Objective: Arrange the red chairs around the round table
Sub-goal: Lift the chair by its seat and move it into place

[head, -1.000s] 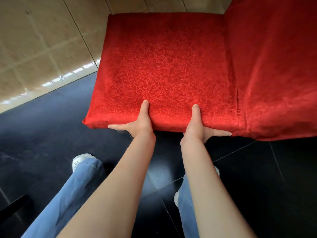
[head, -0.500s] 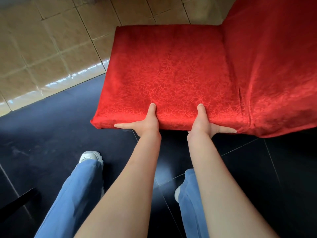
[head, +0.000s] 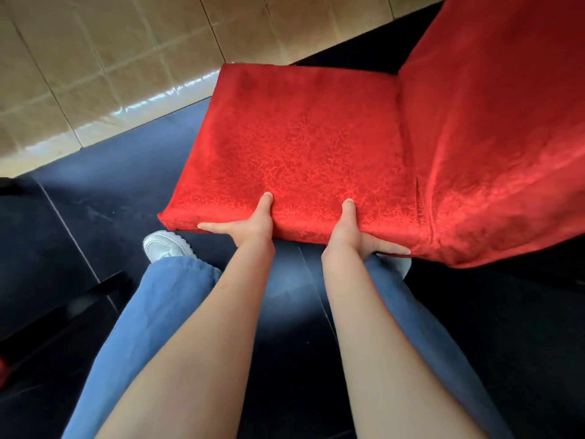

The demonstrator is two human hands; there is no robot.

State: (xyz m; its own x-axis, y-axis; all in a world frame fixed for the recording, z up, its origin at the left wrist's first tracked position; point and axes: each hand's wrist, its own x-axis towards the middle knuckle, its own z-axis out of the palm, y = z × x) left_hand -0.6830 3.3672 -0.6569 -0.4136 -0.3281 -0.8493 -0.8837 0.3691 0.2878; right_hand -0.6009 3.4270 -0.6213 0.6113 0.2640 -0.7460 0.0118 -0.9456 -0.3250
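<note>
Chair: red chair [head: 304,147], patterned fabric, seat at centre, backrest at 3 o'clock.
Left grip: left hand [head: 250,224] clasps the near seat edge, thumb on top.
Right grip: right hand [head: 354,237] clasps that edge just beside it.
Floor: dark tiles [head: 104,191]; tan tiles at 11 o'clock.

Bare forearms [head: 202,359], blue jeans [head: 152,312], white sneakers [head: 164,245]
</note>
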